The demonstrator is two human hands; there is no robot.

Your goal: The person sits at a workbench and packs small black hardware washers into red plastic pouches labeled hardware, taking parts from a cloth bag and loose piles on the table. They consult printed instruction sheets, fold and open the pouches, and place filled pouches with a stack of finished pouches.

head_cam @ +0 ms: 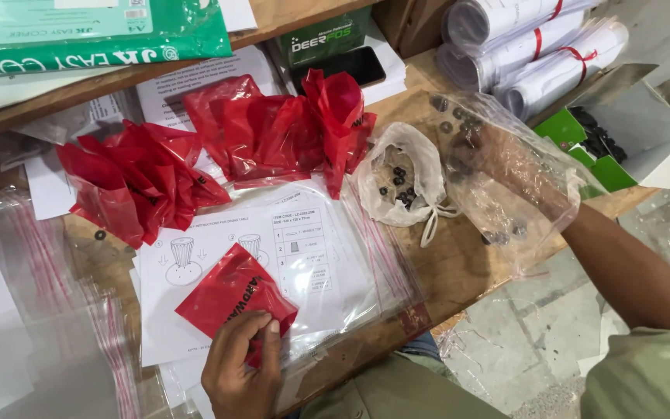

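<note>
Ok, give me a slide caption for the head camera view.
Left hand pinches a small red bag; right hand reaches inside a clear plastic bag of dark washers.

Left hand (240,365) low with fingers pinched, right hand (498,159) reaching forward, arm extended

A small red plastic pouch (234,299) and a clear plastic bag (505,182) of small dark parts, each in one of a person's hands.

The red pouch is flat, glossy and roughly square, turned cornerwise like a diamond, with dark lettering across it. It lies on a clear sleeve near the front edge of the tabletop, and the left hand (242,368) pinches its lower corner between thumb and fingers. The clear bag is thin, crinkled and see-through, lying open-mouthed toward the right edge of the tabletop. The right hand (498,159) is pushed inside it up to the wrist, seen blurred through the film, with small dark round pieces scattered around the fingers.
</note>
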